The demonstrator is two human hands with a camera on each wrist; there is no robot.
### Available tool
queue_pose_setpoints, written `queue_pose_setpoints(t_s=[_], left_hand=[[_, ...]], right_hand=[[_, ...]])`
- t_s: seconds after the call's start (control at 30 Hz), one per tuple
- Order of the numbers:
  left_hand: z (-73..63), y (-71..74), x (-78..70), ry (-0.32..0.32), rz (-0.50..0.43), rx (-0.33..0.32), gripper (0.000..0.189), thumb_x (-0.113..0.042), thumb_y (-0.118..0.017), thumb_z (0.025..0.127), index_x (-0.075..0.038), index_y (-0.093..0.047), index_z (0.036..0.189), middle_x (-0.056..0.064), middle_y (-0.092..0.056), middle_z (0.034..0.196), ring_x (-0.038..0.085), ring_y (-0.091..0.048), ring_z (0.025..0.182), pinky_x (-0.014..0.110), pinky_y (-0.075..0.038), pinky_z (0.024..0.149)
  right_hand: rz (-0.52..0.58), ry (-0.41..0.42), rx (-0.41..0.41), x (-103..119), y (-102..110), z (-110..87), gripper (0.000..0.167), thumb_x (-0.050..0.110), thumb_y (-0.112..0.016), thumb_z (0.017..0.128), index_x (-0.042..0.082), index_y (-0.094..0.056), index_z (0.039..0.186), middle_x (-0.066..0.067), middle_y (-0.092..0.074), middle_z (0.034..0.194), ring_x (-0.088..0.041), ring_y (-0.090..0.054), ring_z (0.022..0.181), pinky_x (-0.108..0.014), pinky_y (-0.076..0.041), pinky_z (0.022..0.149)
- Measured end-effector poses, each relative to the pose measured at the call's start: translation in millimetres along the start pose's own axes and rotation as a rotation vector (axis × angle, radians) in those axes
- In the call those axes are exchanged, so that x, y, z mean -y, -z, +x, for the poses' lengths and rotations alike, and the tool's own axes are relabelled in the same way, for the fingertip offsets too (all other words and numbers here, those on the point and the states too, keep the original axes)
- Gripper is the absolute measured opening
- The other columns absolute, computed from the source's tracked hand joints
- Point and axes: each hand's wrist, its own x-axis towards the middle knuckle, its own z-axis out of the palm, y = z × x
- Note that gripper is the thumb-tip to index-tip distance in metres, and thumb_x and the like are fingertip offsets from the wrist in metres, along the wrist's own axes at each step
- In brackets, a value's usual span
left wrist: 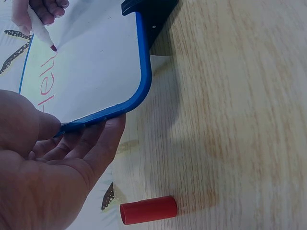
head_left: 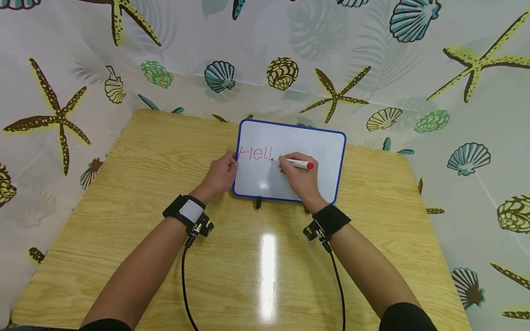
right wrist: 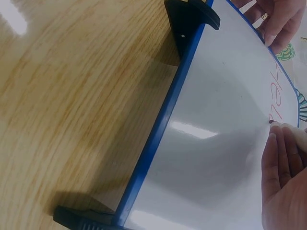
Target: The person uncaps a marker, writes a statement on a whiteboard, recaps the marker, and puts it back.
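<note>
A small whiteboard (head_left: pixel 269 181) with a blue frame leans back on black feet on the table. My left hand (head_left: pixel 218 174) grips its left edge, the thumb on the near side and the fingers behind the frame. Between the thumb and fingers of my right hand (head_left: pixel 305 180) is a white marker with a red end (head_left: pixel 310 165). Its tip touches the board at the end of the red letters "Hell" (head_left: pixel 256 153). In the left wrist view, a red marker cap (left wrist: pixel 148 210) lies on the table beyond my left hand.
The board stands on a wooden table (head_left: pixel 174 138) near its back edge. One black foot (head_left: pixel 258 202) juts out in front of the frame. Behind hangs a white cloth (head_left: pixel 256 46) printed with shells and starfish. Black cables (head_left: pixel 184 285) run from both wrist cameras.
</note>
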Motion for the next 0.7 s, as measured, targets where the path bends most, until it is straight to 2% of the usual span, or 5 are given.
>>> queue_pose_setpoints(t_s=[0.17,0.3,0.53,0.7], left_hand=[[-1.2,1.1,-1.9,0.005,0.002,0.004,0.04,-0.018,-0.037,0.112,-0.001,-0.043,0.148,0.022,-0.062,0.124,0.032,-0.061,0.103,0.044,-0.052,0.089],[-1.6,0.7,-2.3,0.013,-0.002,0.004,0.041,-0.018,-0.037,0.113,-0.001,-0.041,0.15,0.021,-0.062,0.124,0.032,-0.06,0.104,0.044,-0.052,0.089],[-2.2,0.9,-2.9,0.01,-0.005,0.004,0.042,-0.018,-0.037,0.113,-0.001,-0.041,0.15,0.021,-0.062,0.123,0.031,-0.06,0.103,0.044,-0.052,0.088],[-2.1,1.2,-2.9,0.01,-0.008,0.007,0.042,-0.018,-0.036,0.113,-0.001,-0.041,0.15,0.021,-0.062,0.124,0.032,-0.06,0.104,0.044,-0.052,0.089]], right_hand=[[0.008,-0.006,-0.002,0,0,-0.1,0.022,0.019,-0.072,0.095,-0.002,-0.078,0.091,-0.017,-0.074,0.081,-0.034,-0.07,0.073,-0.026,-0.053,0.063],[0.015,-0.025,-0.003,2,-1,0.1,0.021,0.014,-0.071,0.096,-0.006,-0.077,0.094,-0.024,-0.073,0.084,-0.041,-0.069,0.076,-0.023,-0.051,0.062],[0.008,-0.001,-0.005,-2,0,0.2,0.023,0.019,-0.072,0.096,-0.002,-0.078,0.091,-0.016,-0.074,0.081,-0.031,-0.07,0.073,-0.026,-0.053,0.063],[0.037,-0.017,-0.031,11,2,-1.8,0.021,0.012,-0.07,0.097,-0.008,-0.076,0.095,-0.023,-0.073,0.086,-0.04,-0.069,0.077,-0.023,-0.052,0.064]])
